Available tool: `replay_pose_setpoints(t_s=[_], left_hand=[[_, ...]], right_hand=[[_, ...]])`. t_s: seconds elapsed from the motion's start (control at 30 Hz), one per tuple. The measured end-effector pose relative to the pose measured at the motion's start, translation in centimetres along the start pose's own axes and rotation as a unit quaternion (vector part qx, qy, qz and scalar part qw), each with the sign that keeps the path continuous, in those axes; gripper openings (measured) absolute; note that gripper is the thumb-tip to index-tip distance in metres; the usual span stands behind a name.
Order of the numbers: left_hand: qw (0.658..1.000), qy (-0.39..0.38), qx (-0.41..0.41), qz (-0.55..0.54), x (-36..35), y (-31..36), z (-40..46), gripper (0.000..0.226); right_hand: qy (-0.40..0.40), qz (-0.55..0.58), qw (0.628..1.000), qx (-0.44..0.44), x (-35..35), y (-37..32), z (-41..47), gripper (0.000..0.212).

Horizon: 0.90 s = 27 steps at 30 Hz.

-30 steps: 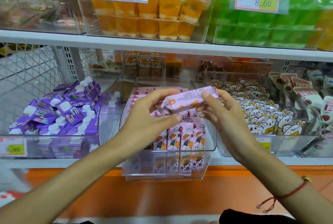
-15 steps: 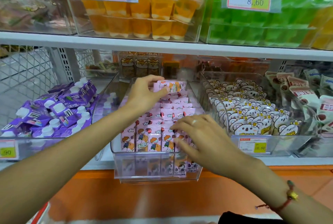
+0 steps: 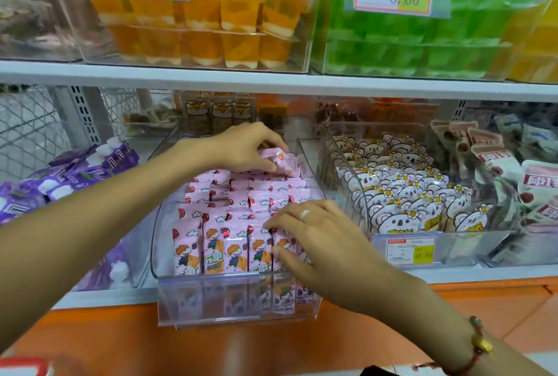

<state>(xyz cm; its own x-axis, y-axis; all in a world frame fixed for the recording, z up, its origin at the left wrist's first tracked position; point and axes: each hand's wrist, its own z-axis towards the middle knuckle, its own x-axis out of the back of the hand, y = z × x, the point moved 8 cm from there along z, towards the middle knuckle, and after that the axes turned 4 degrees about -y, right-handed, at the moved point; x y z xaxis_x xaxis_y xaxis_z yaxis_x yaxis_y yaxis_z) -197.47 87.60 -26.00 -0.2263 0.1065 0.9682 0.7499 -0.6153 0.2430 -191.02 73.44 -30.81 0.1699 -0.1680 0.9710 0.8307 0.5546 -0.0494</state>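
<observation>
Shelving (image 3: pixel 271 82) was stocked with bins of sweets. A clear bin (image 3: pixel 211 280) on the lower shelf was set jutting past the edge and was filled with upright rows of pink packets (image 3: pixel 235 209). It was flanked by purple pouches (image 3: pixel 75 170) and bear-faced packets (image 3: pixel 407 194). The right hand (image 3: pixel 320 245) was laid on the front rows, fingers loosely spread and holding nothing. The left hand (image 3: pixel 241 146) was placed at the back of the bin, its fingers closed round a single pink packet (image 3: pixel 283 161), held tilted just above the rear row. A ring (image 3: pixel 305 213) was worn on the right hand.
</observation>
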Motion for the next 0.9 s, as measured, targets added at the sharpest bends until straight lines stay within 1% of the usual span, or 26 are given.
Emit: replay_pose_setpoints(t_s=[0.07, 0.1, 0.13, 0.2, 0.27, 0.3, 0.33, 0.43, 0.5, 0.53, 0.57, 0.6, 0.63, 0.7, 0.77, 0.8, 0.87, 0.9], left_hand=[[1.0, -0.012, 0.006, -0.028, 0.1, -0.2, 1.0, 0.05], [0.998, 0.001, 0.021, -0.058, 0.0, -0.5, 1.4, 0.052], [0.994, 0.026, 0.041, -0.097, -0.1, -0.9, 1.8, 0.052], [0.977, 0.1, 0.068, -0.175, -0.4, -1.5, 2.5, 0.046], [0.965, 0.159, 0.077, -0.192, -1.1, -1.7, 3.0, 0.039], [0.966, 0.167, 0.083, -0.178, -1.6, -1.7, 3.3, 0.037], [0.97, 0.159, 0.089, -0.162, -2.3, -1.7, 3.6, 0.036], [0.984, 0.101, 0.107, -0.098, -4.1, -1.8, 4.0, 0.037], [0.993, 0.036, 0.098, -0.054, -4.9, -1.9, 4.1, 0.026], [0.995, 0.004, 0.088, -0.053, -5.4, -1.8, 4.1, 0.025], [0.995, -0.016, 0.082, -0.061, -5.6, -1.8, 4.0, 0.032], [0.994, -0.025, 0.08, -0.065, -5.7, -1.8, 3.8, 0.037], [0.995, -0.026, 0.078, -0.062, -5.5, -1.7, 3.7, 0.036], [0.997, 0.003, 0.072, -0.039, -4.9, -1.6, 3.5, 0.027], [0.995, 0.059, 0.068, -0.033, -3.8, -1.2, 3.3, 0.027], [0.995, 0.066, 0.059, -0.035, -3.7, -0.9, 3.2, 0.027], [0.998, 0.025, 0.051, -0.024, -4.2, -0.4, 3.5, 0.022], [0.998, -0.001, 0.056, -0.017, -4.6, -0.3, 3.6, 0.019]], right_hand=[[-0.002, 0.003, 1.0, 0.0, -0.1, 0.0, 0.0, 0.036], [-0.002, 0.006, 1.0, 0.0, -0.1, 0.0, 0.0, 0.036], [-0.003, 0.01, 1.0, -0.001, 0.0, 0.0, 0.0, 0.035], [-0.005, 0.016, 1.0, -0.001, 0.0, 0.0, 0.0, 0.034], [-0.006, 0.017, 1.0, 0.002, 0.1, 0.1, -0.1, 0.033], [-0.006, 0.018, 1.0, 0.002, 0.2, 0.2, -0.2, 0.032], [-0.007, 0.019, 1.0, 0.002, 0.3, 0.3, -0.3, 0.031], [-0.012, 0.02, 1.0, 0.007, 0.3, 0.6, -0.5, 0.029], [-0.016, 0.016, 1.0, 0.013, 0.3, 0.7, -0.6, 0.029], [-0.017, 0.016, 1.0, 0.016, 0.3, 0.6, -0.7, 0.029], [-0.019, 0.018, 1.0, 0.017, 0.3, 0.6, -0.7, 0.03], [-0.021, 0.02, 0.999, 0.016, 0.3, 0.6, -0.8, 0.03], [-0.021, 0.02, 0.999, 0.018, 0.3, 0.6, -0.8, 0.031], [-0.016, 0.028, 0.999, 0.016, 0.6, 0.7, -0.9, 0.029], [0.02, 0.048, 0.999, -0.003, 1.6, 0.9, -1.2, 0.026], [0.062, 0.053, 0.996, -0.02, 2.4, 1.3, -1.5, 0.025], [0.154, 0.062, 0.983, -0.074, 4.1, 2.5, -2.4, 0.025], [0.178, 0.067, 0.976, -0.104, 4.5, 3.3, -2.7, 0.026]])
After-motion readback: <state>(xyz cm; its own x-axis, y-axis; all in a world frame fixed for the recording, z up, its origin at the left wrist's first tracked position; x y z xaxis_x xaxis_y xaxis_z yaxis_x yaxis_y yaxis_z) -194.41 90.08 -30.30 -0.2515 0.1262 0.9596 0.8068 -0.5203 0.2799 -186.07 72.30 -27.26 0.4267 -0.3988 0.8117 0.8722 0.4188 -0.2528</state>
